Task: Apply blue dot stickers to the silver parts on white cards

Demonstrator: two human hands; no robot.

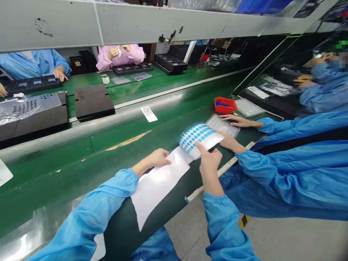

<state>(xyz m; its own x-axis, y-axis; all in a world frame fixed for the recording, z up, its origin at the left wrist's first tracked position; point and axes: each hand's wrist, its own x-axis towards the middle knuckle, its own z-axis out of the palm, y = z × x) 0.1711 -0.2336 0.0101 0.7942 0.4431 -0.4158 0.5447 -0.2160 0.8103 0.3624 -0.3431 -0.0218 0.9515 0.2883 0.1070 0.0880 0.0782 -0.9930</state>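
My left hand [159,158] is closed on the upper edge of a glossy white sheet [165,181], thumb on top. The sheet hangs over the bench, its lower corner pointing toward me. My right hand [210,159] pinches a curled sheet of blue dot stickers [197,136], thumb on its white border. This dotted sheet bends upward just beyond the white sheet; whether the two are joined I cannot tell. A dark edge shows beneath it by my right fingers, mostly hidden. One hand of a co-worker [231,141] is close behind the dotted sheet.
The co-worker's other hand [241,121] rests by a clear plastic tray [224,125]. A red bin [225,105] stands behind it. On the green bench [122,159] lies a white card [149,114]. Black foam blocks [94,101] stand farther left. A grey shelf beam [130,23] crosses overhead.
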